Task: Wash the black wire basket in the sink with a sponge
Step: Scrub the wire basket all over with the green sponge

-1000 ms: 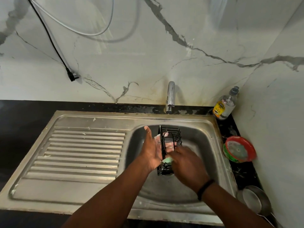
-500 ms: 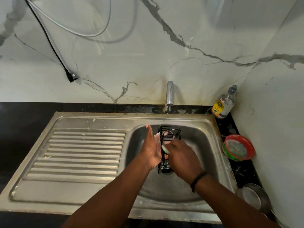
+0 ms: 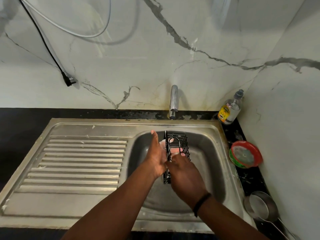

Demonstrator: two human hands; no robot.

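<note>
The black wire basket (image 3: 178, 144) stands on end over the steel sink bowl (image 3: 207, 153). My left hand (image 3: 155, 155) holds its left side, fingers reaching through the wires with foam on them. My right hand (image 3: 185, 174) presses against the basket's lower front with curled fingers. The sponge is hidden under that hand in this frame; a green one showed there a moment ago. The basket's lower half is covered by my right hand.
A tap (image 3: 173, 101) rises behind the bowl, with no water running. A ribbed draining board (image 3: 81, 161) lies left. On the right counter are a soap bottle (image 3: 229, 110), a red-rimmed bowl (image 3: 245, 154) and a steel pan (image 3: 263, 207). A black plug (image 3: 69, 81) hangs on the wall.
My right hand slid up the basket and back down against its lower front. The green sponge, visible a second ago, is now covered by that hand. The left hand's hold is unchanged.
</note>
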